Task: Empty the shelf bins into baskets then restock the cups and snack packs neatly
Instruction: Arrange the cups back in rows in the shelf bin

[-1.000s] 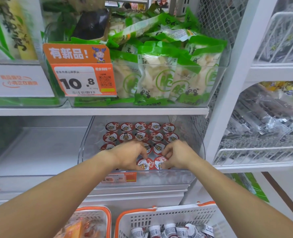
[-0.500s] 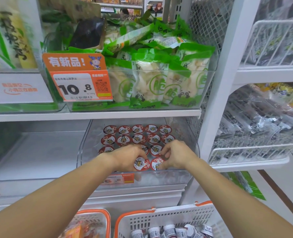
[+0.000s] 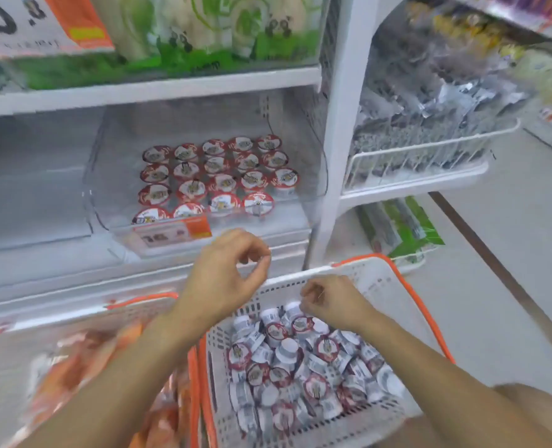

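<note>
Nearest, loose cups [image 3: 303, 370] fill the white basket [image 3: 384, 279], above whose far rim both hands hover with curled fingers holding nothing, left hand [image 3: 226, 279] beside right hand [image 3: 333, 302], while beyond, upright cups stand in rows [image 3: 216, 176] in the clear shelf bin [image 3: 106, 176].

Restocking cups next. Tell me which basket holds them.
The right basket, white with an orange rim, under the right hand, holds the cups. The left basket holds orange packs.
</note>
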{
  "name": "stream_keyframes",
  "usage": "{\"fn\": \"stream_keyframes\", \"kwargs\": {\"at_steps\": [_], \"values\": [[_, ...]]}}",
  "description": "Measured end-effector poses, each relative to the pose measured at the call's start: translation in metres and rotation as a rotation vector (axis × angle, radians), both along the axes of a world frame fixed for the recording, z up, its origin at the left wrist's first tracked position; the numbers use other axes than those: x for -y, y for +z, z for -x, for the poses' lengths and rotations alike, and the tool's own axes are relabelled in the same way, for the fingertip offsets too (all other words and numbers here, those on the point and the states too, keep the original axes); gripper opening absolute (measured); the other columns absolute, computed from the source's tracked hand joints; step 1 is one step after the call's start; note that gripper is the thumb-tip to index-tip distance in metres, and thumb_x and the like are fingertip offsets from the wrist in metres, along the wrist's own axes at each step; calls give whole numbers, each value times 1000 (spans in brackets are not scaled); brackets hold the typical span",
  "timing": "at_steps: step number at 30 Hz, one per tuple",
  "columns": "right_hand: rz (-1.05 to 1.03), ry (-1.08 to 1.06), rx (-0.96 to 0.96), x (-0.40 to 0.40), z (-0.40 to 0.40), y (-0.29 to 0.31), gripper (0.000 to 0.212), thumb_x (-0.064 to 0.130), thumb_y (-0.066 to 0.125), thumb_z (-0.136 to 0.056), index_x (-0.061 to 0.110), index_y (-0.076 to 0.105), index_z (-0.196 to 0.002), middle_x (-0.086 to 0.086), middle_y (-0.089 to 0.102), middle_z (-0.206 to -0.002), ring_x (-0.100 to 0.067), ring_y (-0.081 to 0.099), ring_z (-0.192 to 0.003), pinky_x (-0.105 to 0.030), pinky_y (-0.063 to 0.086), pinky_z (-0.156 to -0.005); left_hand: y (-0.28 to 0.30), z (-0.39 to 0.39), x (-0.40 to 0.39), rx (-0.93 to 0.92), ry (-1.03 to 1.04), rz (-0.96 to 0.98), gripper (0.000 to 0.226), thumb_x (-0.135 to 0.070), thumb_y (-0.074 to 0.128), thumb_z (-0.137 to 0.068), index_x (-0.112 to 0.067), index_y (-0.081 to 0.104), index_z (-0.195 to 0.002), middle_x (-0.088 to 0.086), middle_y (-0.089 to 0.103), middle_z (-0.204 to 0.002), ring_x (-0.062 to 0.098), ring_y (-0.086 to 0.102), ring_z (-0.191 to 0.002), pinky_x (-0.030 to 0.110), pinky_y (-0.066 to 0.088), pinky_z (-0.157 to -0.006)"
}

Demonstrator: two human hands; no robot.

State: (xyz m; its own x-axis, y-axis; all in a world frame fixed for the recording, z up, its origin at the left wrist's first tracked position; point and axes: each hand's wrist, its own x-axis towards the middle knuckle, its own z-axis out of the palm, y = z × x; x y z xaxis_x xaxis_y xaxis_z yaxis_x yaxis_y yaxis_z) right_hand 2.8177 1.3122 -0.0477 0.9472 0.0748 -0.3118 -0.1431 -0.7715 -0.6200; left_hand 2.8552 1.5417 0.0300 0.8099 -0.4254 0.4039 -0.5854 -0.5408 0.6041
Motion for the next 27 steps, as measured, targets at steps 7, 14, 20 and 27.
{"fn": "stream_keyframes", "kwargs": {"at_steps": [7, 14, 20, 27], "values": [[105, 2, -632, 8, 91, -179, 69, 31, 84, -77, 19, 54, -137, -8, 55, -138, -30, 55, -126, -40, 47, -105, -233, 111, 13, -986, -125, -469, 47, -35, 69, -90, -17, 57, -132, -4, 55, -122, 18, 57, -116, 27, 46, -94], [167, 243, -664, -5, 104, -220, 91, 36, 82, -83, 14, 30, -154, -11, 34, -159, -30, 35, -145, -39, 36, -115, -298, 140, 25, -847, 109, -467, 54, -28, 74, -86, -23, 52, -135, 5, 47, -133, 24, 51, -119, 34, 44, -103], [525, 457, -630, 3, 99, -230, 23, 3, 62, -91, 5, 68, -113, -14, 67, -106, -27, 66, -94, -35, 58, -86, -300, 104, 48, -753, 4, -512, 58, -10, 72, -87, -19, 49, -139, 2, 48, -140, 22, 44, -129, 36, 39, -109], [464, 401, -649, 13, 101, -223, 38, 24, 76, -87, 8, 63, -120, -9, 66, -119, -27, 64, -107, -38, 54, -95, -308, 101, 57, -699, 121, -529, 35, -12, 68, -92, -11, 58, -125, 7, 54, -115, 24, 56, -103, 32, 45, -86]]}}
